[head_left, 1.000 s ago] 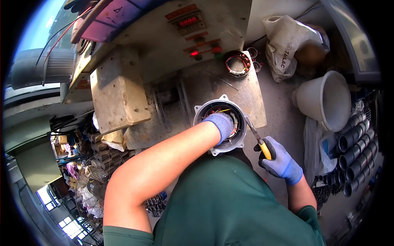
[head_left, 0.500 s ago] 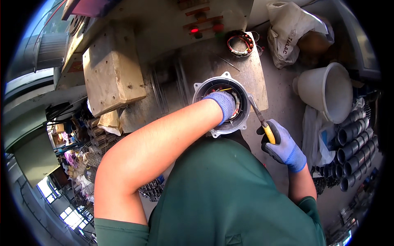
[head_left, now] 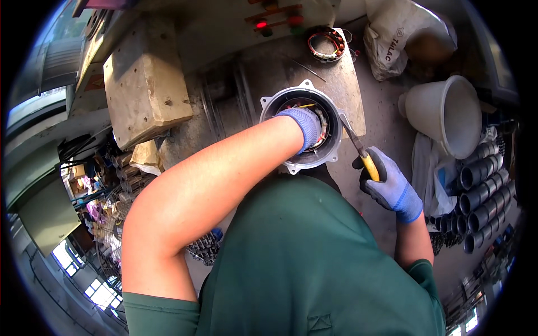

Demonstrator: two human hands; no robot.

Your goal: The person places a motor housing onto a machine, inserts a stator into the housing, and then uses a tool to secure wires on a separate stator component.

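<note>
A round grey metal motor housing [head_left: 272,104] with bolt lugs on its rim stands before me, its opening facing up. My left hand [head_left: 302,127], in a blue-grey glove, reaches down into it; the fingers are hidden inside. Around that hand, part of a wire-wound stator [head_left: 323,126] with pale lacing and a yellow strip shows within the bore. To the right of the housing, my gloved right hand [head_left: 386,182] is closed around a yellow-handled metal tool [head_left: 369,167]. The tool's long dark shank slants up to the housing's right rim; its exact kind is unclear.
Behind the housing, another wound stator ring [head_left: 326,45] lies on a board [head_left: 348,84], with a thin rod [head_left: 306,69] nearby. A wooden block [head_left: 143,92] stands left. At right are a white sack [head_left: 386,47], a pale bucket [head_left: 443,112] and stacked dark metal cylinders [head_left: 483,196].
The housing and most surroundings sit slightly higher in the picture, as the view has shifted. My left hand stays inside the housing, and my right hand keeps holding the tool by its rim.
</note>
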